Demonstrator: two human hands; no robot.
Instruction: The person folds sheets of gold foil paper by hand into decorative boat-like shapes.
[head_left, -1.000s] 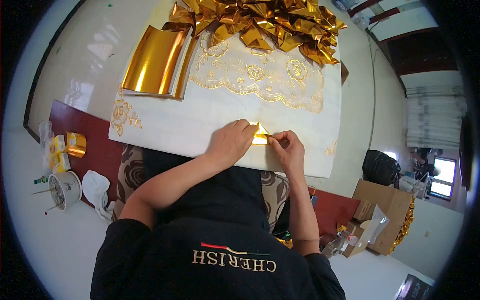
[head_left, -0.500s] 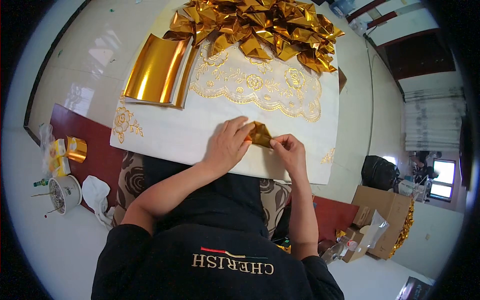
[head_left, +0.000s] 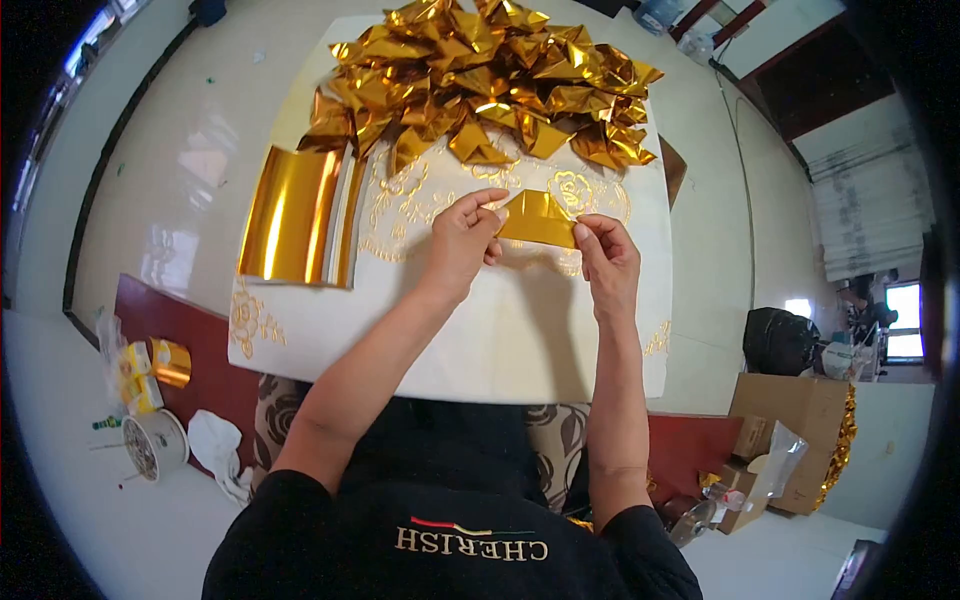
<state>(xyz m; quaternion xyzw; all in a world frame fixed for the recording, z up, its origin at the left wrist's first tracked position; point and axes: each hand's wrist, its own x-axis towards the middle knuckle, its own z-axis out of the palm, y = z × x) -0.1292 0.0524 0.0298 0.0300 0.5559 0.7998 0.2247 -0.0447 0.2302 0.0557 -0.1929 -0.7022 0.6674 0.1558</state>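
Observation:
A folded piece of gold foil paper (head_left: 540, 222) is held up above the white tablecloth (head_left: 480, 350), its upper corners slanting in to a narrower top. My left hand (head_left: 465, 238) is closed on its left end, thumb and fingers pinching it. At the right end, my right hand (head_left: 610, 252) pinches the lower corner between thumb and finger. Left of my hands lies a curved stack of gold foil sheets (head_left: 290, 215) with pale edges showing. Beyond my hands rises a large heap of folded gold foil pieces (head_left: 490, 80).
Gold flower embroidery decorates the cloth. On the left, a dark red bench (head_left: 185, 340) bears a gold roll (head_left: 170, 363), with a white bucket (head_left: 155, 445) beside it. Cardboard boxes (head_left: 800, 425) and a black bag (head_left: 780, 340) stand at the right.
Both hands have lifted the foil piece off the cloth and moved it farther from my body. It now shows a wider, flatter face. The view has shifted slightly.

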